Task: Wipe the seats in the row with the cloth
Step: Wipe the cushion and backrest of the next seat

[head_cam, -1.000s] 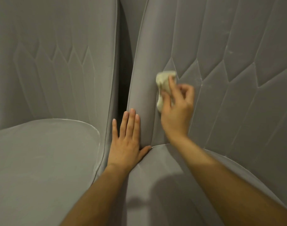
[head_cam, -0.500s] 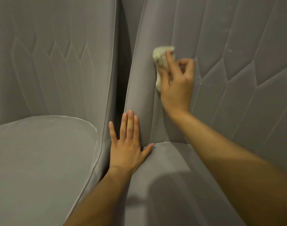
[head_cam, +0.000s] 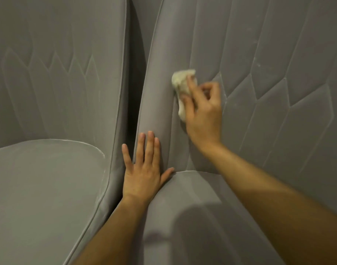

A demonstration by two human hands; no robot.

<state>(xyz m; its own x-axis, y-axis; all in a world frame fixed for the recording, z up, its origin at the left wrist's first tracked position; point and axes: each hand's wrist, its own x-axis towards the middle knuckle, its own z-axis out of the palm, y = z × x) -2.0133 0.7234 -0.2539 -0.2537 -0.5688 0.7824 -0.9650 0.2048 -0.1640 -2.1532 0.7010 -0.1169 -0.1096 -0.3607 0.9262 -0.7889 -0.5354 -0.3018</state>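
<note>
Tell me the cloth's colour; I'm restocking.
The cloth is pale cream, off-white, plain. The head view shows it, bunched in the right hand.

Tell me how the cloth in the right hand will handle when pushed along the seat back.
Probably floppy: the cloth sits crumpled and bunched in the right hand. Likely light, since a pinch of thumb and fingers holds it. It may drag rather than slide, as the seat back looks like napped fabric.

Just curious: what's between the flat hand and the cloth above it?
Only bare grey backrest runs from the left hand up to the cloth, as seen in the head view.
</note>
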